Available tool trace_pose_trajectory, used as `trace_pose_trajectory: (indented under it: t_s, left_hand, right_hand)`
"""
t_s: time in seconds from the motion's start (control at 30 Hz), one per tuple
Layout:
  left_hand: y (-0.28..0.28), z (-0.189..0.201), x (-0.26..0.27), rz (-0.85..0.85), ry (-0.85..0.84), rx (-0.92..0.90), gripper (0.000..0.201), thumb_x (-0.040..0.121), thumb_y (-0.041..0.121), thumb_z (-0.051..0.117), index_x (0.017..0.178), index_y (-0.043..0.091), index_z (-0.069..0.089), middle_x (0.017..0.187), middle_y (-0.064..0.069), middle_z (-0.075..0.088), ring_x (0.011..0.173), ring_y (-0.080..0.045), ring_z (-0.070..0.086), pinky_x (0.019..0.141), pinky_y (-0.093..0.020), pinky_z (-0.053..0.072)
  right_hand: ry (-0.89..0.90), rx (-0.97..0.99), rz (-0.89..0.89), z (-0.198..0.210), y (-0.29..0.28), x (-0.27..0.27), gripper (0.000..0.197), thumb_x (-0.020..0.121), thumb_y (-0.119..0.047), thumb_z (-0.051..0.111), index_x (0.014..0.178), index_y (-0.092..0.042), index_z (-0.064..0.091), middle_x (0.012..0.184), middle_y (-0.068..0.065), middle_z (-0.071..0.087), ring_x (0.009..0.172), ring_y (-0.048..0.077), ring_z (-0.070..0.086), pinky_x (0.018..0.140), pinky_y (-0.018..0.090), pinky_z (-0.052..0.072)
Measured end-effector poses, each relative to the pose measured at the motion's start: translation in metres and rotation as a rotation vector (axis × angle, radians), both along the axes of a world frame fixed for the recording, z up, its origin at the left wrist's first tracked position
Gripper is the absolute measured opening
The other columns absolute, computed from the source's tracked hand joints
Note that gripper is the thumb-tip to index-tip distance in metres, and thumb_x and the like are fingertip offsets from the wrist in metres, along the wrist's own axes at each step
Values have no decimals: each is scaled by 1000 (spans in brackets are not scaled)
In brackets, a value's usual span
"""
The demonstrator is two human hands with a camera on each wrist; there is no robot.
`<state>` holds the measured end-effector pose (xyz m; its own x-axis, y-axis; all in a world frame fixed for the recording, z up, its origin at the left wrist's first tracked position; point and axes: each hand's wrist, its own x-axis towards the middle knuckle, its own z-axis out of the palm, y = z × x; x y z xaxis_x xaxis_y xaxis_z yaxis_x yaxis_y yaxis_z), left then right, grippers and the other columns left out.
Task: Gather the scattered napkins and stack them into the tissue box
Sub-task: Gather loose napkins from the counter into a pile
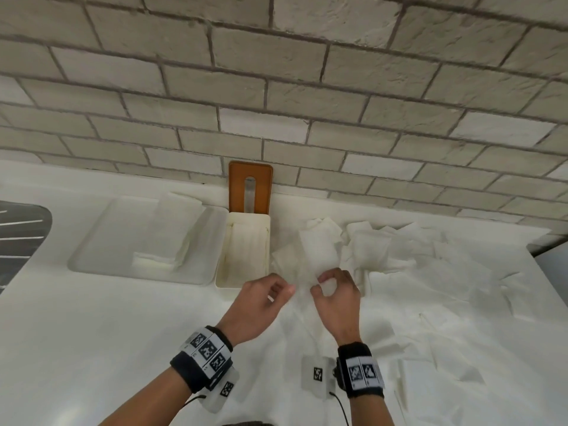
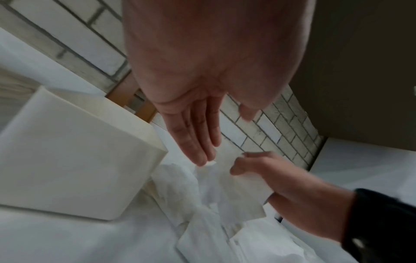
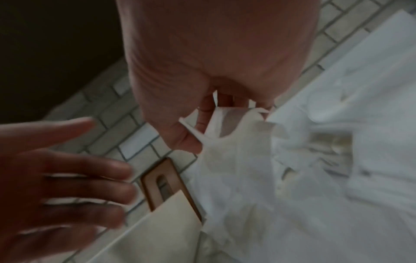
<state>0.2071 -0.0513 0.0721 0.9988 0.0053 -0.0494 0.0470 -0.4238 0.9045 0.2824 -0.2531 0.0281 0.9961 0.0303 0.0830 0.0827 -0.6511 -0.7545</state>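
My right hand (image 1: 318, 285) pinches the near edge of a white napkin (image 1: 316, 253) between thumb and fingers, just right of the cream tissue box (image 1: 219, 281). The right wrist view shows the same pinch (image 3: 198, 131) on the napkin (image 3: 231, 151), which hangs crumpled below the fingers. My left hand (image 1: 284, 289) is beside it with straight fingers (image 2: 198, 151), their tips at the napkin's corner (image 2: 238, 192). The box stands open on the counter. Many more napkins (image 1: 430, 272) lie scattered on the right.
The box's brown slotted lid (image 1: 236, 186) leans on the brick wall behind it. A white tray (image 1: 101, 250) left of the box holds folded napkins (image 1: 153, 259). A dark striped surface (image 1: 21, 229) borders the counter's left end; the counter ends at the right (image 1: 550, 247).
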Motion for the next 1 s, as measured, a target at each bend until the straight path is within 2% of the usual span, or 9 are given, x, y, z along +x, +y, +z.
trace_pose_trajectory:
  t_s: [0.07,0.13,0.23,0.37,0.47,0.53,0.7,0.83,1.0]
  left_hand:
    - [-5,6,5,23,101,-108,72,85,92,45,113,30,69,109,13,75,102,-3,71,96,-31,58]
    - [-10,13,12,36,154,-273,75,84,94,46,122,31,66,121,12,73,111,-7,70,104,-39,55]
    - [-16,27,20,50,210,-566,58,94,66,68,140,31,61,131,9,73,125,-14,68,112,-44,50]
    - [-12,39,24,94,195,-757,35,96,25,78,129,17,70,124,-7,77,122,-28,71,107,-49,54]
    - [-2,45,22,176,85,-681,30,96,20,78,125,13,74,121,-4,79,117,-23,74,104,-45,57]
    - [7,48,21,258,9,-582,27,95,24,79,120,15,76,117,1,81,113,-16,76,102,-43,59]
    - [47,60,22,460,-112,-443,24,99,41,71,112,22,77,103,16,81,99,-1,76,86,-24,62]
    - [100,65,24,580,-261,-116,34,105,43,62,78,23,60,76,5,66,70,1,59,67,-21,44]
    - [152,72,22,611,-328,90,9,103,29,68,99,26,76,106,13,73,102,-7,66,92,-30,49]
  right_hand:
    - [-100,38,108,23,-1,-19,30,77,-11,82,94,-29,65,100,-13,63,94,4,64,86,20,49]
    - [-140,38,213,40,-2,-36,32,77,-12,81,96,-31,63,101,-17,60,95,6,64,85,20,49]
    - [-154,17,324,53,-1,-55,32,76,-19,78,98,-35,61,105,-19,56,91,11,63,82,31,52]
    - [-202,54,374,53,-3,-66,31,79,-25,87,101,-29,66,111,-15,53,94,10,64,79,28,54]
    - [-145,143,348,55,-1,-70,20,90,-38,83,104,-32,70,114,-6,54,109,13,64,90,18,48]
    - [-128,221,307,56,6,-69,4,101,-31,72,103,-33,75,114,-4,58,111,16,64,92,18,47]
    - [-112,326,228,60,42,-54,21,104,-13,70,108,-32,79,113,-11,69,105,16,71,80,21,55]
    - [-76,355,180,55,84,-28,17,99,-11,75,106,-25,80,106,-10,74,94,10,73,82,18,57]
    - [33,227,112,34,134,-6,15,99,-13,70,102,-26,76,101,-6,72,87,11,71,86,26,58]
